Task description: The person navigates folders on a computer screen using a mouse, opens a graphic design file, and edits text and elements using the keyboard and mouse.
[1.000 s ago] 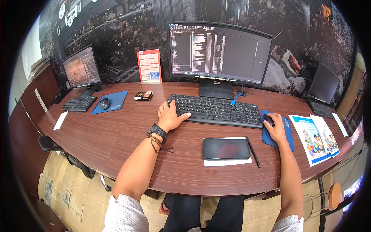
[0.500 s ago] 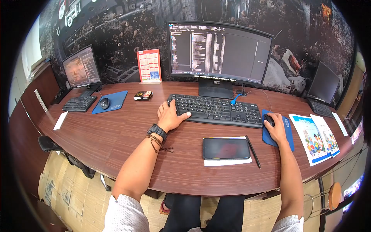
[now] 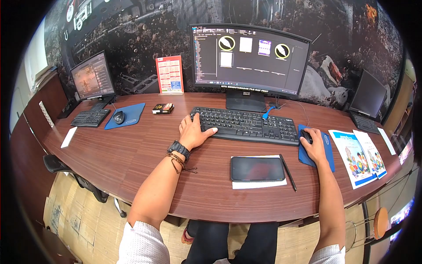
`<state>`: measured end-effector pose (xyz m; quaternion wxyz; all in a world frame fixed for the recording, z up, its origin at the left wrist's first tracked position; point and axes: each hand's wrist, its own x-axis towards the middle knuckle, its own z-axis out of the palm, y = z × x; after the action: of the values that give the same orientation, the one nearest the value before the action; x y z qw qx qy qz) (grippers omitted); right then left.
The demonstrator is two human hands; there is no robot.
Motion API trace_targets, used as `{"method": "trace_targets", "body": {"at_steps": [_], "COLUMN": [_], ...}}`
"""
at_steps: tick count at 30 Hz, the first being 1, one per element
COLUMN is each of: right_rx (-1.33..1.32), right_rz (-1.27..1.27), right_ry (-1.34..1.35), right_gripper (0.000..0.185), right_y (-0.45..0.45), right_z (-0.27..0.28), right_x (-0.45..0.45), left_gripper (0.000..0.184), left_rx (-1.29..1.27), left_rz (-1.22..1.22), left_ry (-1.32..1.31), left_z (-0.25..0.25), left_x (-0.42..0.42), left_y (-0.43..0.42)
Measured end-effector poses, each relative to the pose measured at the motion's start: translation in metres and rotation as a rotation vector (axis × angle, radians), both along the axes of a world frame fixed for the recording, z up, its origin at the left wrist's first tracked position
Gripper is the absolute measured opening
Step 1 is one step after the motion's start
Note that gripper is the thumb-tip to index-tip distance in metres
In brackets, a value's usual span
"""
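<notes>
My left hand (image 3: 193,133) rests on the left end of the black keyboard (image 3: 246,125), thumb spread from the other fingers and nothing held. A dark watch and brown bracelets circle that wrist. At the right, my right hand (image 3: 313,144) is curled over a black mouse (image 3: 306,137) on a blue mouse pad (image 3: 329,154). Behind the keyboard stands a curved monitor (image 3: 259,75) showing a dark window with several thumbnails. A phone (image 3: 257,169) lies on white paper between my forearms, with a black pen (image 3: 288,173) beside it.
On the left are a second monitor (image 3: 92,77), keyboard (image 3: 91,118) and mouse (image 3: 118,117). A small box (image 3: 163,109) lies near a red calendar (image 3: 169,75). Printed sheets (image 3: 351,158) lie right of my right hand, before a third monitor (image 3: 369,94).
The main monitor's text list has given way to several thumbnails. Both hands have stayed in place.
</notes>
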<state>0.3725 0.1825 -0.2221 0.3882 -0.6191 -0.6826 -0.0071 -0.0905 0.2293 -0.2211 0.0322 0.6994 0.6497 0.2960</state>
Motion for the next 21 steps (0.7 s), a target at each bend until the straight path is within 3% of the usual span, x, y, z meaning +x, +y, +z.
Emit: {"method": "trace_targets", "body": {"at_steps": [21], "right_rx": [0.038], "right_rz": [-0.056], "right_ry": [0.006], "right_gripper": [0.038], "right_y": [-0.0016], "right_z": [-0.0008], "right_x": [-0.0018], "left_gripper": [0.102], "left_rx": [-0.032], "left_rz": [-0.005], "left_ry": [-0.008], "left_z": [0.0019], "left_x": [-0.0003], "left_y": [-0.0001]}}
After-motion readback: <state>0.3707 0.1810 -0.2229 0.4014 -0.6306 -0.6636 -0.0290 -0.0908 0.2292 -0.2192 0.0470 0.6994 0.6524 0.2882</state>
